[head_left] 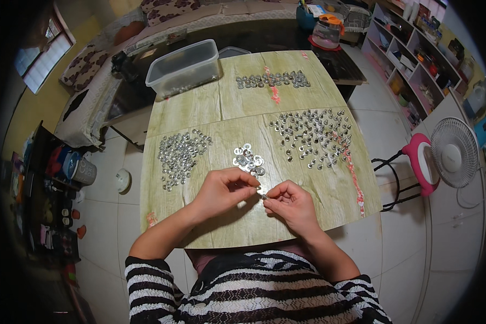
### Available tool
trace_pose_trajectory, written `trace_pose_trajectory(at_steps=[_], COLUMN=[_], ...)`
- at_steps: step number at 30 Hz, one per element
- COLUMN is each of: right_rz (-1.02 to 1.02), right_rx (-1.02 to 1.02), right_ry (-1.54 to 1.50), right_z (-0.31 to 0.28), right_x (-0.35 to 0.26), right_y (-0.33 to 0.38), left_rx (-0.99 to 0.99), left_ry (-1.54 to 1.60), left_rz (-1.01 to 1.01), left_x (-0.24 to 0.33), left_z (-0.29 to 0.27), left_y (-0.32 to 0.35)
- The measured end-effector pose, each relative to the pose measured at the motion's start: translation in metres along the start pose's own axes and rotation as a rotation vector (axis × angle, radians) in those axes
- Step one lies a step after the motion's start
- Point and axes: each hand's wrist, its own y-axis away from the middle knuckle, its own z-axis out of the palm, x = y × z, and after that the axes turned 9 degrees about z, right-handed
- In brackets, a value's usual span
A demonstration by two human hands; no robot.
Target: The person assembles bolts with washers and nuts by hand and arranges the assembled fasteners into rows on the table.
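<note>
My left hand (228, 189) is closed in a pinch on a small metal piece (258, 188), too small to tell whether it is a nut or a washer. Close beside it, my right hand (292, 205) pinches what looks like a small bolt (264, 196), mostly covered by the fingers. The fingertips of both hands almost meet. Just beyond them lies a heap of flat metal washers (247, 157). Many small shiny nuts (183, 156) are spread to the left. To the right, many bolts (313, 137) stand on their heads.
Bolts with washers (272, 80) stand in rows at the table's far side. A clear plastic box (183, 67) sits at the far left, with small metal pieces inside. A pink chair and white fan (453, 151) stand off the right edge of the wood-patterned table (221, 221).
</note>
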Motion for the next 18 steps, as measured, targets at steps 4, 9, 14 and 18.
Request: trace_pose_trajectory(at_steps=[4, 9, 14, 18], right_rz=[0.002, -0.015, -0.054, -0.031], right_rx=[-0.035, 0.040, 0.009, 0.008], right_ry=[-0.052, -0.059, -0.113, -0.127], right_z=[0.006, 0.007, 0.005, 0.006], right_x=[0.002, 0.002, 0.005, 0.003], right_y=[-0.002, 0.002, 0.002, 0.005], left_rx=[-0.007, -0.010, -0.005, -0.102], left_ry=[-0.051, -0.139, -0.237, -0.121], left_rz=[0.123, 0.205, 0.335, 0.229], left_x=[0.004, 0.003, 0.007, 0.009], left_z=[0.006, 0.010, 0.012, 0.005], left_y=[0.006, 0.008, 0.009, 0.009])
